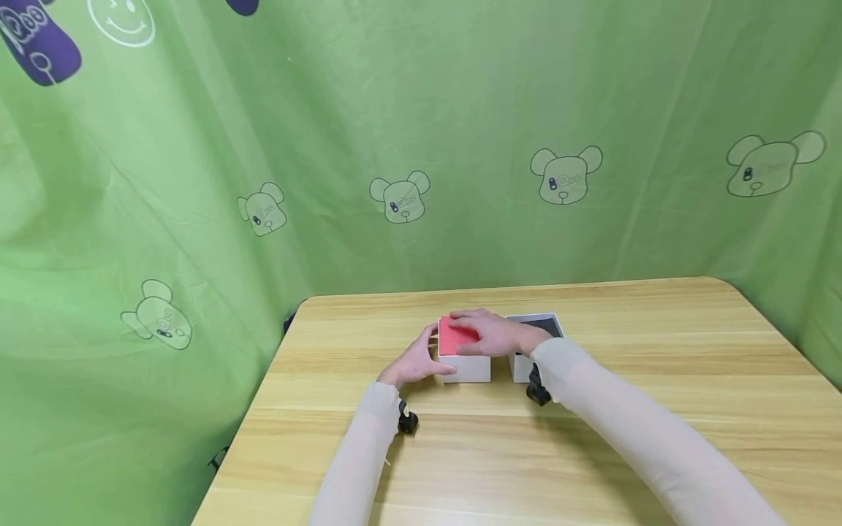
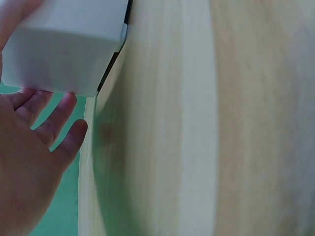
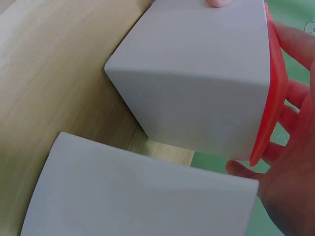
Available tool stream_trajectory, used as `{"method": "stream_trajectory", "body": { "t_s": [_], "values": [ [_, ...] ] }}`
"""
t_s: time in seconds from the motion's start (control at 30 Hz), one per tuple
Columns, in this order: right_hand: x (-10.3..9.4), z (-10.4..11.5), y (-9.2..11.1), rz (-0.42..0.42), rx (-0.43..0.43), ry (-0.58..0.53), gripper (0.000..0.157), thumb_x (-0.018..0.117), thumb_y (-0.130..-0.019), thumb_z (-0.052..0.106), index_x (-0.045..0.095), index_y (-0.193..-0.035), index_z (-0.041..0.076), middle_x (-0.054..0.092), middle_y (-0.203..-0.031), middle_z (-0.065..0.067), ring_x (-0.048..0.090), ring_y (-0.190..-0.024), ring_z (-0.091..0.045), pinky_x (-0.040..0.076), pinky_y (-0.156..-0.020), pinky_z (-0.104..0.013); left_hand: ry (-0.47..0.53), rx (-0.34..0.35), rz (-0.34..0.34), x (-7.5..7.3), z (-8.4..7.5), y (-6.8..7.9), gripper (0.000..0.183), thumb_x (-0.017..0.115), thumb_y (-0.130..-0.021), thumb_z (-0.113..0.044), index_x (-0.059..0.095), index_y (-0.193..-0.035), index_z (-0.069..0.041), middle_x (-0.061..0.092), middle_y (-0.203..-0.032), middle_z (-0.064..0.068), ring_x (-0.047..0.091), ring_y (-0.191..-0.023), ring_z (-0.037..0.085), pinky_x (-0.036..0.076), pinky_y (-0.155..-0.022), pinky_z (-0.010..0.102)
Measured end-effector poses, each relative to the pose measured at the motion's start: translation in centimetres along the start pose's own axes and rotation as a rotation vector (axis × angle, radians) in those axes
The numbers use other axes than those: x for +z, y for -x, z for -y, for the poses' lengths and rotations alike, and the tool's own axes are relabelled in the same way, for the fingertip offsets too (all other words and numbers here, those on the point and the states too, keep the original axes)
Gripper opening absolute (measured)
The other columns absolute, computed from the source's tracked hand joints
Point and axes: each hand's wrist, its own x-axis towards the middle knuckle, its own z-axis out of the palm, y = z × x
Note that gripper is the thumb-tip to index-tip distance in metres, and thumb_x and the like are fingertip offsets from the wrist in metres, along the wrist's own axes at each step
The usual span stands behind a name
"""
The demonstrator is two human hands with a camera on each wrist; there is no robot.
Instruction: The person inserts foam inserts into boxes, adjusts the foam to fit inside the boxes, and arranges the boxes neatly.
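Observation:
A white box stands on the table, topped by a thin red pad whose edge shows along the rim in the right wrist view. The left hand grips the box at its left side, thumb on the near face; in the left wrist view its fingertips touch a white side. Over the red pad lies the right hand, spread fingers pressing on it and partly hiding it. A second white box, its top uncovered and its inside dark, stands to the right, partly behind the right wrist.
The boxes stand toward the far part of a wooden table. A green curtain printed with bear heads hangs behind the table and along its left side. Small black cameras are worn at both wrists.

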Motion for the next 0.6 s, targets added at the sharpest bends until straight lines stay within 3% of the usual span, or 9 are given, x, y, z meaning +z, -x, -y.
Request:
{"method": "stream_trajectory", "body": {
  "t_s": [0.6],
  "values": [
    [0.28, -0.27, -0.15, 0.005, -0.021, 0.021, 0.063, 0.056, -0.092, 0.044, 0.043, -0.142, 0.009, 0.035, -0.149, -0.009, 0.029, -0.135, -0.034, 0.024, -0.108, -0.054, -0.002, 0.002, 0.008, -0.12, -0.12, 0.1, 0.103, 0.082, -0.073, -0.027, 0.016, -0.151, -0.015, 0.031, -0.149, 0.004, 0.036, -0.131, 0.022, 0.032, -0.106, 0.039]
  ]
}}
